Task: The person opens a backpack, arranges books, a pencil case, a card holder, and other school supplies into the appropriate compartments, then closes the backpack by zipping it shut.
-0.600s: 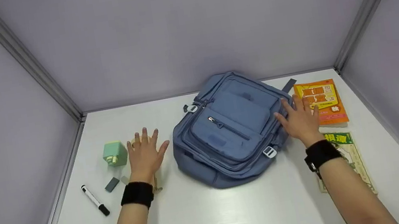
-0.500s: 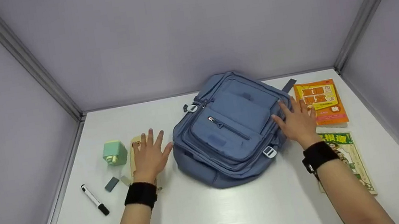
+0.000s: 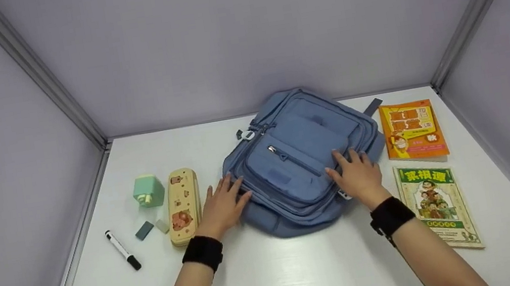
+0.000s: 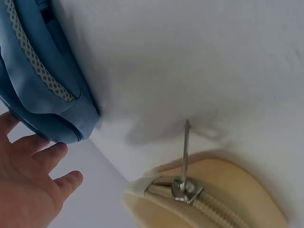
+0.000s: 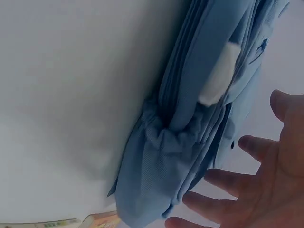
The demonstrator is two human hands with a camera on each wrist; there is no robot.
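The left hand point(image 3: 222, 208) rests flat, fingers spread, at the blue backpack's point(image 3: 299, 146) left edge. The right hand point(image 3: 358, 176) lies flat on its front, gripping nothing.

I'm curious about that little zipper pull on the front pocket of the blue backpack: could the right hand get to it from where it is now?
Probably yes. The right hand lies flat on the backpack, and the zipper pull sits just up-left across bare fabric, with nothing covering it.
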